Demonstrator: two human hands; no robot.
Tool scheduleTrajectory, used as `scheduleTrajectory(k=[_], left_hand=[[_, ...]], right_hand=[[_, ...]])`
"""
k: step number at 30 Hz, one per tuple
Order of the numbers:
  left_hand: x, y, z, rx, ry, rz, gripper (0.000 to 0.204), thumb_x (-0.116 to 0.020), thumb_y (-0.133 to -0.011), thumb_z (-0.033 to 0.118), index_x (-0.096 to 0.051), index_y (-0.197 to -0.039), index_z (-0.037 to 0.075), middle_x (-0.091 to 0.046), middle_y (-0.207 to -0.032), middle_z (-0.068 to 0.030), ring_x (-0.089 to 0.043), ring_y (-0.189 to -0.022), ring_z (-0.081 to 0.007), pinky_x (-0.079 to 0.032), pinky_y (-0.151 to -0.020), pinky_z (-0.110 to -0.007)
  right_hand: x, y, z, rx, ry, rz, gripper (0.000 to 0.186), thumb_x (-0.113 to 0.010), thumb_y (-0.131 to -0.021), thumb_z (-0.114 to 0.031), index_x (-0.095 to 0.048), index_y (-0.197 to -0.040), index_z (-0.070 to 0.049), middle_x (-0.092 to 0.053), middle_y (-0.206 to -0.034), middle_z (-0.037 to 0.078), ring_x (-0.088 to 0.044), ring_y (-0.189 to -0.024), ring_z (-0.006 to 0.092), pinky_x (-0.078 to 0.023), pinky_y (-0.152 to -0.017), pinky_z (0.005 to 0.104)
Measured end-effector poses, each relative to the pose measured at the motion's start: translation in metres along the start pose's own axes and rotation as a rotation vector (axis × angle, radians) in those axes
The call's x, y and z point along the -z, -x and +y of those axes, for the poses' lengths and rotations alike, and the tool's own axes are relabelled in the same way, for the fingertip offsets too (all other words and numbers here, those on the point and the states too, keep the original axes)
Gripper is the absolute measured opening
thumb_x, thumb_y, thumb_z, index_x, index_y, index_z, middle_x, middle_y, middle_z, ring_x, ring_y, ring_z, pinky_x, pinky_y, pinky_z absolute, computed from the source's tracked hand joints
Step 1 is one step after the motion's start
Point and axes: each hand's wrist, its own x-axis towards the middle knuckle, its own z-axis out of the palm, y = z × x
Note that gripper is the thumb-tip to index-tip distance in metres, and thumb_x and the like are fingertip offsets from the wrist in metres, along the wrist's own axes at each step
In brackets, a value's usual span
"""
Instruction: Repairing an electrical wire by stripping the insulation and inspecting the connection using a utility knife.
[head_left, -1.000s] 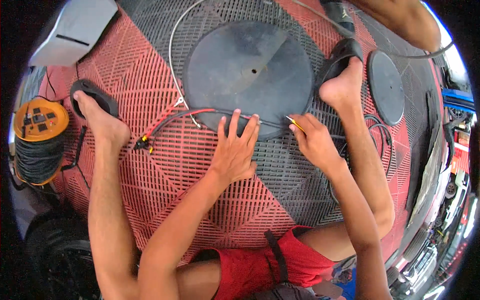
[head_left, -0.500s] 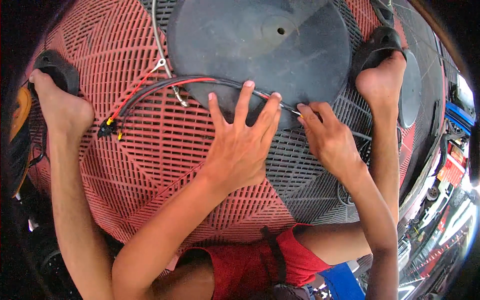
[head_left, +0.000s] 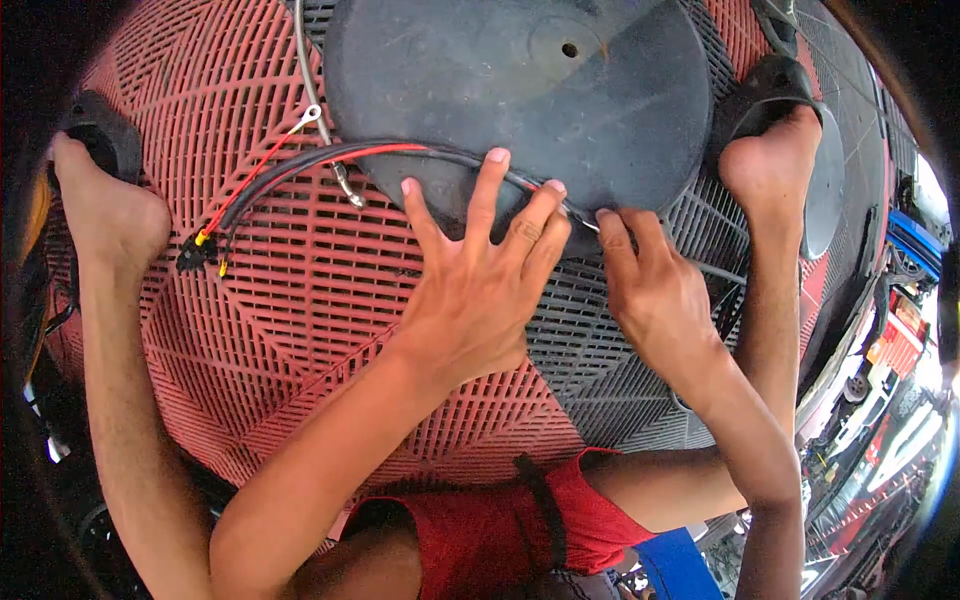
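A wiring harness (head_left: 290,165) in black sleeving with red wires arcs from the red mat across the near edge of a round black disc (head_left: 450,80). My left hand (head_left: 475,275) lies over it with fingers spread, fingertips pressing the harness against the disc. At the harness's right end, my right hand (head_left: 655,285) has thumb and fingers pinched together on it; a small pale piece shows at the fingertips, too small to name. On the left end sit a black connector (head_left: 192,255), a yellow-sleeved terminal (head_left: 223,268) and a red wire with a ring terminal (head_left: 311,113).
A grey cable with a metal end (head_left: 355,199) runs beside the disc over the slatted red and grey floor mat (head_left: 300,330). My bare feet in black sandals (head_left: 765,95) flank the work. Another round plate (head_left: 825,190) and assorted items stand at the far right.
The harness and both hands keep nearly the same pose. The view has shifted slightly, so the harness's left end appears a little farther left.
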Motion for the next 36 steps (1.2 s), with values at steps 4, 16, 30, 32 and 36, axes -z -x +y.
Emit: scheduleTrajectory(k=[4,16,30,32,36], left_hand=[[0.01,0.0,-0.004,-0.003,-0.01,-0.019,0.097,-0.081,-0.052,0.028,-0.052,-0.144,0.013,-0.035,-0.162,-0.0023,-0.019,-0.154,-0.0443,-0.02,-0.101,-0.089],[0.02,-0.002,-0.009,-0.04,0.082,-0.089,0.099,-0.083,-0.053,0.023,-0.051,-0.147,0.014,-0.034,-0.163,-0.0014,-0.018,-0.155,-0.0419,-0.018,-0.103,-0.089],[0.011,-0.003,-0.008,-0.038,0.12,-0.082,0.1,-0.08,-0.052,0.018,-0.05,-0.147,0.014,-0.033,-0.164,-0.0003,-0.016,-0.156,-0.0407,-0.016,-0.103,-0.089],[0.018,0.002,-0.011,-0.021,0.097,-0.085,0.101,-0.081,-0.052,0.018,-0.05,-0.148,0.014,-0.034,-0.164,0.0004,-0.016,-0.156,-0.0405,-0.016,-0.103,-0.088],[0.019,0.002,-0.013,-0.018,0.098,-0.092,0.104,-0.084,-0.05,0.019,-0.051,-0.148,0.017,-0.036,-0.163,0.0022,-0.017,-0.156,-0.0397,-0.018,-0.102,-0.088]], right_hand=[[0.002,-0.002,-0.008,-0.037,0.027,-0.016,0.038,-0.061,-0.084,-0.004,-0.055,-0.12,0.008,-0.057,-0.105,0.017,-0.071,-0.088,0.0306,-0.062,-0.067,0.0375],[0.005,0.013,0.014,-0.06,-0.183,0.002,0.031,-0.064,-0.09,-0.004,-0.059,-0.119,0.004,-0.06,-0.105,0.017,-0.071,-0.085,0.0345,-0.062,-0.066,0.0429],[0.002,0.003,-0.002,-0.009,0.064,-0.025,0.034,-0.061,-0.085,-0.003,-0.054,-0.117,0.006,-0.059,-0.098,0.017,-0.071,-0.08,0.0313,-0.062,-0.063,0.0373],[0.007,-0.005,-0.012,-0.009,0.067,-0.049,0.03,-0.061,-0.085,-0.004,-0.054,-0.113,0.005,-0.059,-0.097,0.016,-0.071,-0.08,0.0308,-0.062,-0.064,0.0373],[0.008,-0.003,-0.017,-0.058,0.086,-0.088,0.024,-0.061,-0.085,-0.003,-0.053,-0.107,0.003,-0.059,-0.094,0.016,-0.071,-0.08,0.0306,-0.062,-0.064,0.0385]])
